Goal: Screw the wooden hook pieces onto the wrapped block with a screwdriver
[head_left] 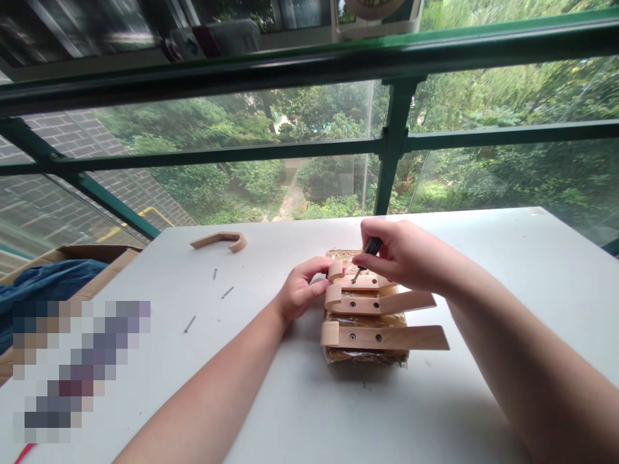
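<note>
Screwdriver [373,245] in right hand [401,254], table edge [290,225] near ahead, room rightward

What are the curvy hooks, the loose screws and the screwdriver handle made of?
The hooks look like smooth, pale wood; grain shows on the nearest. The loose screws seem metal, judging by their dull grey colour. The screwdriver handle looks black, perhaps plastic or rubber; too little shows to tell.

Counting up: four wooden hooks [396,337] total, so three on one taped block [366,356] plus one loose on the bench [290,399]. Three loose screws [189,324] (plus four seated screw heads [353,337], two in each of the nearest hooks). One screwdriver [373,245], two hands [394,248], one cardboard box [113,270].
</note>
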The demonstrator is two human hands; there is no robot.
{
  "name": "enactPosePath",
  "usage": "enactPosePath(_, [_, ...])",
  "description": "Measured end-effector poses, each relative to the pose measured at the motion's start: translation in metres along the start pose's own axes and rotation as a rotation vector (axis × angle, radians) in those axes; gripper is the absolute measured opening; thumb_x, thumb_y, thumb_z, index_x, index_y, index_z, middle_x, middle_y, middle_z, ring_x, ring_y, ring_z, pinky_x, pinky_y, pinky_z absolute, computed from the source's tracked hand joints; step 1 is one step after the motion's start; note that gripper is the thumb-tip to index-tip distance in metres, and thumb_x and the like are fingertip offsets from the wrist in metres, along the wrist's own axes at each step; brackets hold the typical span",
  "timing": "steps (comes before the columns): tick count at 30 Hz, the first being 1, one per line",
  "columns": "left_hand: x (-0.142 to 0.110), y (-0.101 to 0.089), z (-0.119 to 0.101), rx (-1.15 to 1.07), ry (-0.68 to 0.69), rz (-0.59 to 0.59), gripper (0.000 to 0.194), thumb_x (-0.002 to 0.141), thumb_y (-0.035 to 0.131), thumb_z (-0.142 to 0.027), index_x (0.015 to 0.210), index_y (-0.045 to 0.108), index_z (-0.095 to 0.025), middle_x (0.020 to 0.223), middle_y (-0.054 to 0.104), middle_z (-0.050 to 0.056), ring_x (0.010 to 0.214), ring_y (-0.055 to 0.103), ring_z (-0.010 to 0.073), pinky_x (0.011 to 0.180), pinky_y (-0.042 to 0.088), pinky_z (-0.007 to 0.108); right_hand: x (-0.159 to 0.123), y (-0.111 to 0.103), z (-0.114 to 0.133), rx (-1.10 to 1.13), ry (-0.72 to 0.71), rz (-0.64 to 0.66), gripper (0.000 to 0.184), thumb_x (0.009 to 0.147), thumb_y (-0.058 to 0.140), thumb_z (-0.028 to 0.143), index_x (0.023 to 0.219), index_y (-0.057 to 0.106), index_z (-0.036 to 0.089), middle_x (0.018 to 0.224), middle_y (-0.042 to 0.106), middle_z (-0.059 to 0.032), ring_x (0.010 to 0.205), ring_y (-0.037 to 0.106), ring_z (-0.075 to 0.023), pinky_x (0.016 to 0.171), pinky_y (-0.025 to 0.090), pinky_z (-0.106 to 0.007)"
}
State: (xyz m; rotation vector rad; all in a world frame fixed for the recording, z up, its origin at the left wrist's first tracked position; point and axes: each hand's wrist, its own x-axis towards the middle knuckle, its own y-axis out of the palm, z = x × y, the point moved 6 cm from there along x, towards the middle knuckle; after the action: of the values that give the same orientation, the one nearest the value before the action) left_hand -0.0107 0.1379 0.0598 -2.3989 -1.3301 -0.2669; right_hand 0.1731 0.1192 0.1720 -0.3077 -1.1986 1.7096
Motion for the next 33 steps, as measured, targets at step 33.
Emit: enactPosePath(33, [0.001,0.001,-0.003,0.010,0.009,-0.008,0.044,0.087,0.062,-0.049,0.111,0.074,-0.015,0.115,0.070,0.013,0.111,0.060,0.0309,0.102,0.043,0.042,0.001,0.004,0.001,0.091,-0.006,-0.028,0.030,0.082,0.067,0.031,0.076,0.039,0.023,0.061,0.049,0.0069,0.055,0.041,-0.0090,0.052,0.031,-0.023])
